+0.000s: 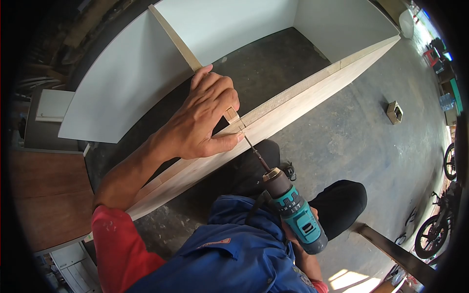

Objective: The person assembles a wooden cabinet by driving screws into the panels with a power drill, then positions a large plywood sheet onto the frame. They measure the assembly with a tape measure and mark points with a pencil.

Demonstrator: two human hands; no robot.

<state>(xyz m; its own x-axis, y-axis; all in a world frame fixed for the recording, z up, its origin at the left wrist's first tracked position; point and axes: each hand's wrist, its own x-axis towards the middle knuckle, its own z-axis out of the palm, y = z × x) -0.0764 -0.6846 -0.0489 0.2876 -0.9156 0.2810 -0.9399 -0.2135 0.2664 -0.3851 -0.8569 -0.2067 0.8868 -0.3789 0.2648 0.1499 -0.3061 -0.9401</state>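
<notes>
My left hand point(207, 117) is closed around the joint of a pale wooden frame. Its fingers curl over the end of a wooden crosspiece point(230, 115), while the thumb presses the outer face of a long wooden board point(288, 111). A teal and black cordless drill point(299, 215) points up and left, with its long bit point(255, 152) ending at the board beside my left thumb. Whether a screw sits at the bit's tip is too small to tell. My right hand point(291, 233) holds the drill from below, mostly hidden behind its body.
White panels point(124, 73) form the rest of the frame over a dark concrete floor. A brown wooden board point(51, 190) lies at left. On the right are a small open box point(394, 113), a dark beam point(393, 249) and a motorcycle point(435, 234).
</notes>
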